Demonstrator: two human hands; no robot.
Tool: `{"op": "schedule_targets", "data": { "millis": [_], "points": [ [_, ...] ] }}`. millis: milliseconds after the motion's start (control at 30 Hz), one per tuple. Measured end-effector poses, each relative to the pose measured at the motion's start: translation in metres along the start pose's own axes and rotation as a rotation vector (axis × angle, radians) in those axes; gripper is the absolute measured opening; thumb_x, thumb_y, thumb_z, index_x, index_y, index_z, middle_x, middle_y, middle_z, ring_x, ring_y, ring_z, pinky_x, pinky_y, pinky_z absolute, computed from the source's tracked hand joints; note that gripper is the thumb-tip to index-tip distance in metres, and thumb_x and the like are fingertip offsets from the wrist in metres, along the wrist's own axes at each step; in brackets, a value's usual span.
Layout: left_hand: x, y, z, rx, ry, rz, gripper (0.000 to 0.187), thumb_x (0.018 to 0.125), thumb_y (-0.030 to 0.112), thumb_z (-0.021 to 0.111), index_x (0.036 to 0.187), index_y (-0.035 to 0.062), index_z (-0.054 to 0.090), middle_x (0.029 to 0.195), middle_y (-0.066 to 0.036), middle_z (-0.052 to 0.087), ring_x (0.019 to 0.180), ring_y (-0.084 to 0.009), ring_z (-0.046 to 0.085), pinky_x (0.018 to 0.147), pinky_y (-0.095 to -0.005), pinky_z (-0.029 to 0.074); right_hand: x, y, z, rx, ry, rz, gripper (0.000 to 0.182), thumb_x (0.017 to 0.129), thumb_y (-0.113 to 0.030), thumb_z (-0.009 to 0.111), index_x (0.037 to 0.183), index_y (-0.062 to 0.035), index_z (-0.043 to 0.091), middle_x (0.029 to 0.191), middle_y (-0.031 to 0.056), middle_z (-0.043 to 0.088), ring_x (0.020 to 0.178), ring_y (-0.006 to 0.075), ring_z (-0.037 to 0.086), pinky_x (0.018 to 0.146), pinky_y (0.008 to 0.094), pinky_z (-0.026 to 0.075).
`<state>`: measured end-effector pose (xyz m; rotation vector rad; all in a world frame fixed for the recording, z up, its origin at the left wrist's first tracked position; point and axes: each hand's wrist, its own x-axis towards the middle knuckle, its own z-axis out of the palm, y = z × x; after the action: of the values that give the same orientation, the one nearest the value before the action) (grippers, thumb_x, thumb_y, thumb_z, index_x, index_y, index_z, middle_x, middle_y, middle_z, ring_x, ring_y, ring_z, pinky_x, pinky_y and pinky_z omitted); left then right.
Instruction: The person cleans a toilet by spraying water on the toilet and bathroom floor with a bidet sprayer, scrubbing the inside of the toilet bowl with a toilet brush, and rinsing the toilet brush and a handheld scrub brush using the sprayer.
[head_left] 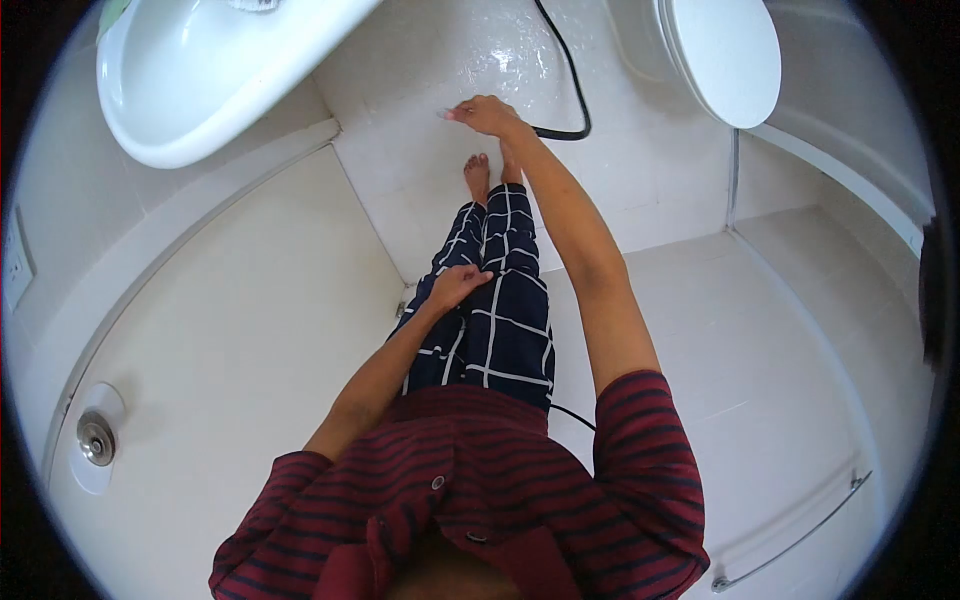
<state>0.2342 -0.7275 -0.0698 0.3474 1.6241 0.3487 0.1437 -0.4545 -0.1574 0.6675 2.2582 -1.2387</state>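
My right hand is stretched forward above the floor, its fingers closed. A small pale, see-through piece sticks out past the fingertips; I cannot tell what it is. Just behind the wrist, a black hose curves in and passes out of sight under the forearm. My left hand hangs in front of the dark checked trousers, loosely bent, with nothing seen in it. Below the right hand shows a bare foot; the other is partly covered by the forearm.
Wet, shiny floor tiles lie ahead. A white washbasin is at the upper left, a white toilet with its lid at the upper right. To the left is a pale door with a round knob; a metal rail is at the lower right.
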Motion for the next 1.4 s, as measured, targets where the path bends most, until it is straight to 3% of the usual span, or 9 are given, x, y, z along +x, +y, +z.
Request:
{"op": "schedule_targets", "data": {
  "millis": [133,333,633,800,900,1000,1167,1300,1400],
  "points": [
    [0.002,-0.003,0.003,-0.007,0.002,-0.001,0.049,0.076,0.052,0.052,0.065,0.0044,0.056,0.055,-0.008,0.051,0.055,-0.0208,0.051,0.053,-0.0339,0.037,-0.022,0.043,0.009,-0.16,0.071,0.115,0.048,0.077,-0.055,0.048,0.104,-0.0177,0.061,0.092,0.0119,0.063,0.089,0.0288,0.059,0.078,0.0398,0.046],
    [0.002,-0.001,0.003,0.015,0.011,-0.016,0.049,0.075,0.053,0.052,0.066,0.0046,0.057,0.055,-0.008,0.052,0.055,-0.0203,0.052,0.053,-0.0337,0.037,-0.045,0.063,-0.001,-0.287,0.158,0.023,0.044,0.076,-0.052,0.051,0.105,-0.0202,0.061,0.088,0.0136,0.062,0.084,0.0296,0.06,0.07,0.0393,0.048],
    [0.006,-0.009,0.006,-0.008,0.005,0.008,0.05,0.075,0.053,0.052,0.065,0.0045,0.056,0.054,-0.007,0.051,0.055,-0.0189,0.051,0.053,-0.0328,0.037,-0.017,0.05,-0.022,-0.108,0.54,-0.138,0.04,0.076,-0.049,0.052,0.099,-0.0183,0.063,0.073,0.0136,0.061,0.07,0.0303,0.061,0.059,0.0393,0.048],
    [0.0,-0.001,0.003,-0.019,0.011,-0.009,0.049,0.076,0.052,0.053,0.064,0.0043,0.056,0.055,-0.007,0.051,0.055,-0.0192,0.051,0.053,-0.0328,0.037,0.0,0.021,-0.037,-0.075,0.709,-0.15,0.046,0.078,-0.052,0.049,0.1,-0.0147,0.063,0.079,0.0138,0.063,0.071,0.03,0.061,0.06,0.0379,0.048],
    [0.001,-0.002,0.003,-0.008,0.008,0.021,0.048,0.076,0.051,0.052,0.065,0.0046,0.057,0.056,-0.008,0.052,0.057,-0.0199,0.052,0.054,-0.0329,0.038,0.002,0.006,-0.034,0.075,0.648,-0.102,0.046,0.078,-0.053,0.049,0.102,-0.0162,0.062,0.078,0.0138,0.063,0.072,0.0308,0.061,0.061,0.0377,0.049],
    [0.001,-0.001,0.003,0.007,0.004,-0.006,0.048,0.076,0.051,0.052,0.066,0.0048,0.057,0.057,-0.009,0.054,0.058,-0.0206,0.053,0.055,-0.0331,0.038,-0.011,-0.022,-0.021,0.206,0.386,-0.077,0.044,0.078,-0.054,0.05,0.104,-0.0196,0.061,0.077,0.0119,0.064,0.073,0.0305,0.061,0.065,0.0374,0.049],
    [0.0,-0.001,0.004,-0.002,0.02,0.004,0.048,0.077,0.052,0.052,0.067,0.0047,0.058,0.056,-0.009,0.053,0.057,-0.0208,0.054,0.055,-0.0334,0.038,-0.014,-0.049,0.026,0.162,0.056,-0.214,0.041,0.078,-0.054,0.05,0.106,-0.0251,0.06,0.089,0.0085,0.063,0.086,0.0274,0.06,0.075,0.0376,0.046],
    [-0.001,0.0,0.001,0.011,0.014,0.023,0.048,0.077,0.051,0.052,0.065,0.0041,0.056,0.054,-0.008,0.05,0.054,-0.0189,0.051,0.053,-0.0333,0.037,-0.018,-0.054,0.042,0.19,0.098,-0.235,0.046,0.076,-0.058,0.048,0.103,-0.0233,0.062,0.09,0.0116,0.063,0.088,0.028,0.058,0.077,0.0386,0.046],
    [-0.002,0.002,0.001,-0.012,-0.012,0.018,0.045,0.08,0.044,0.053,0.061,0.0037,0.049,0.055,-0.002,0.042,0.055,-0.0123,0.04,0.053,-0.0292,0.033,-0.02,-0.052,0.036,0.231,0.137,-0.261,0.047,0.076,-0.059,0.047,0.104,-0.0236,0.062,0.092,0.0116,0.062,0.091,0.0275,0.057,0.078,0.0388,0.045]
  ]
}}
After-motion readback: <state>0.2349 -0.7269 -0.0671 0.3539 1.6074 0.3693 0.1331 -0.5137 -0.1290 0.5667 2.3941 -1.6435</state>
